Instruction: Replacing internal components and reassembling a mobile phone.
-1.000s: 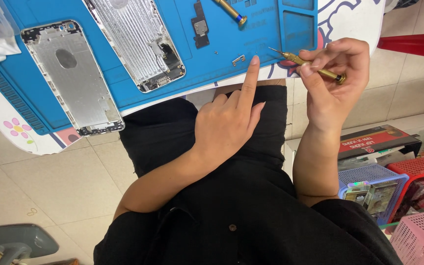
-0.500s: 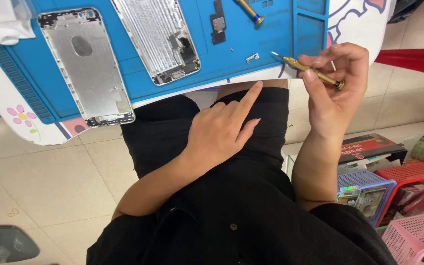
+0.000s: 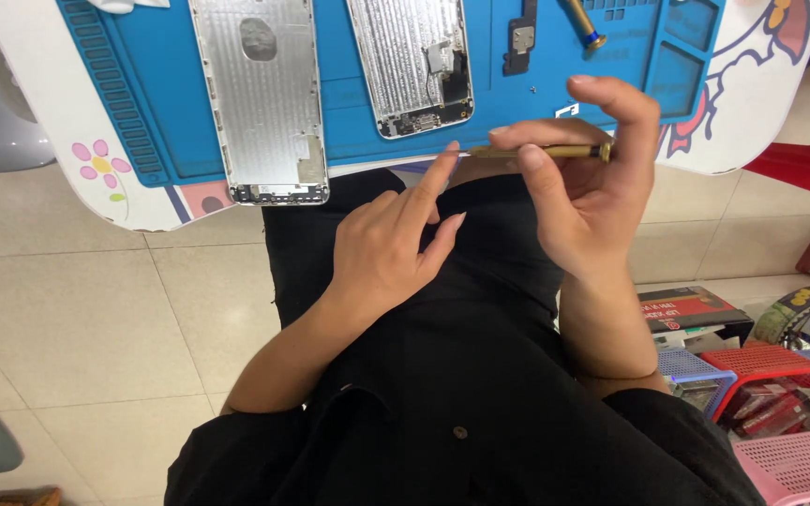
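Right hand [image 3: 585, 192] now nearer left hand [image 3: 388, 245]; gold screwdriver [image 3: 538, 150] turned from slanted to level, tip pointing left. Left index fingertip [image 3: 449, 152] now just beside screwdriver tip, formerly well apart. View shifted: blue mat [image 3: 349, 112] and phone shells sit further right in frame.
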